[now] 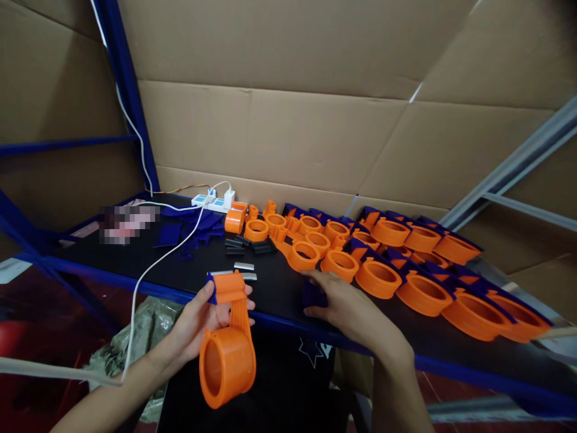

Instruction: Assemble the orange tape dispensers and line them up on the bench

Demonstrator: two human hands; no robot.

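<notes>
My left hand (pixel 201 325) is closed around the handle of an orange tape dispenser (pixel 228 346), held over the table's front edge with its round ring hanging down. A blue flap and a toothed metal blade sit at the dispenser's top end. My right hand (pixel 347 307) rests on the black table (pixel 189 273), fingers curled over a small dark blue plastic piece (pixel 313 296). Two small metal blades (pixel 244 270) lie just beyond the dispenser's top.
Several assembled orange and blue dispensers (pixel 406 270) lie in rows along the right of the table. Black rollers (pixel 246 245), loose blue pieces (pixel 189 228) and a white power strip (pixel 214 201) with cables sit at the back left. Cardboard walls and blue shelf posts surround the table.
</notes>
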